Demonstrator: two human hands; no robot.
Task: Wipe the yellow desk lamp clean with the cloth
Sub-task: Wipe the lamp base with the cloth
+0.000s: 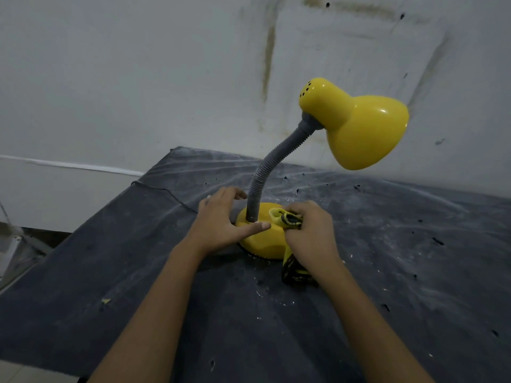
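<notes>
Head view: yellow desk lamp [276, 239] stands upright mid-tabletop, round base on the dark dusty cover [414, 258], grey gooseneck [265, 175] curving up and right to the shade [365, 128], which tilts down toward the right. I see my right hand [312, 233] closed around the cloth [287, 219], yellow with dark pattern, pressing it on the base's right side just beside the neck; the cloth's tail hangs below my wrist onto the tabletop. My left hand [221, 222] is open, fingers spread, thumb lying on the base's left front, bracing it. Stained white wall [138, 78] behind.
</notes>
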